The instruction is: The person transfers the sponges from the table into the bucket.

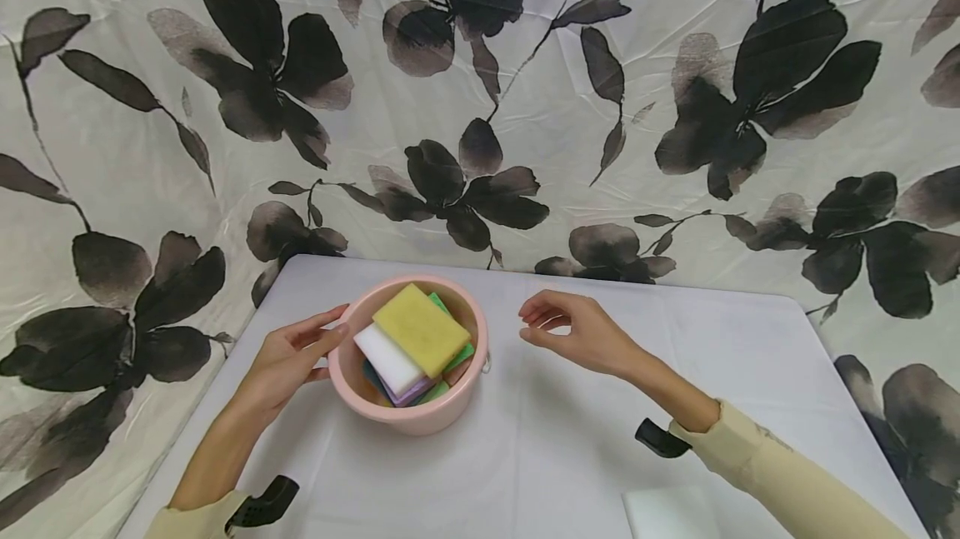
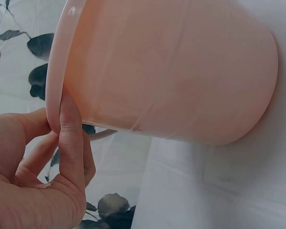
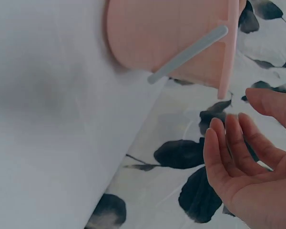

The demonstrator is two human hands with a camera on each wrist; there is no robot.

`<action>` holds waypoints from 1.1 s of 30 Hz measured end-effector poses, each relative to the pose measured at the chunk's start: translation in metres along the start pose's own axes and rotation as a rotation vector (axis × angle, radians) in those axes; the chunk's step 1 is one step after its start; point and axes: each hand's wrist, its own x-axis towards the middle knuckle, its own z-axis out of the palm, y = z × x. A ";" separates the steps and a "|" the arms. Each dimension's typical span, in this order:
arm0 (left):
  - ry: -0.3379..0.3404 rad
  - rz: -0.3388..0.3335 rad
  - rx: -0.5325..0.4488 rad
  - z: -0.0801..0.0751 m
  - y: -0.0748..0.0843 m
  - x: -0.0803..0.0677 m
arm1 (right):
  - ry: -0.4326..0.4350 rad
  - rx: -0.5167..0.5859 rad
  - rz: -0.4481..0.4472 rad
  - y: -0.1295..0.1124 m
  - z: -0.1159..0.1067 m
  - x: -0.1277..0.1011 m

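A pink bucket (image 1: 420, 421) stands on the white table, left of the middle. Inside it lie several sponges: a yellow sponge (image 1: 422, 331) on top, a white sponge (image 1: 388, 360) beside it, with green, purple and darker ones partly hidden below. My left hand (image 1: 281, 364) pinches the bucket's rim on its left side; in the left wrist view the thumb and fingers close on the rim (image 2: 62, 62). My right hand (image 1: 581, 335) hovers to the right of the bucket, apart from it, fingers loosely bent and holding nothing. The bucket's grey handle (image 3: 188, 55) hangs at its side in the right wrist view.
A white flat block (image 1: 670, 514) lies at the table's front edge, near the right forearm. Behind the table (image 1: 562, 456) hangs a white cloth (image 1: 570, 131) with dark flowers. Both wrists wear black devices.
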 end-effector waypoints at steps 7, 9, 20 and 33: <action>-0.005 0.006 -0.006 0.000 -0.001 0.000 | 0.023 -0.008 0.017 0.012 -0.004 -0.019; -0.005 0.007 -0.007 0.000 -0.001 0.000 | 0.026 -0.006 0.031 0.016 -0.004 -0.025; 0.002 0.006 0.016 0.000 -0.002 0.001 | 0.065 -0.014 0.082 0.032 -0.010 -0.057; 0.003 0.000 0.014 0.000 -0.003 0.001 | 0.082 -0.063 0.066 0.047 -0.011 -0.094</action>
